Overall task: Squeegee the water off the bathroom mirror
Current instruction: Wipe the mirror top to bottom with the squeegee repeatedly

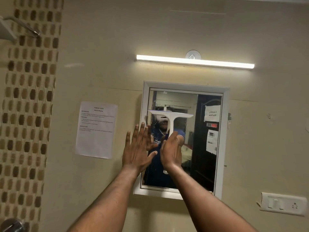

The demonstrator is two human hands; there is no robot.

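Our two bare forearms rise from the bottom edge toward the wall. We hold the white plastic T-shaped squeegee (169, 117) in our right hand (172, 150), fingers wrapped round its upright handle, so the wide blade sits level across the upper left part of the glass and, we judge, ready to be drawn straight down. Our left hand (138, 149) is empty and spread flat, fingers wide, over the left edge of the white-framed rectangular bathroom mirror (224, 131); we think it steadies the frame, though we cannot tell whether the palm actually touches. Droplets and streaks show on the glass around and below the blade, so most of the wiping seems still to do. Just left of the mirror a printed white paper sheet (96, 129) is stuck to the beige wall. Above, a lit white tube light (194, 61) throws light down on the glass. A white switch plate (283, 205) sits low on the right.
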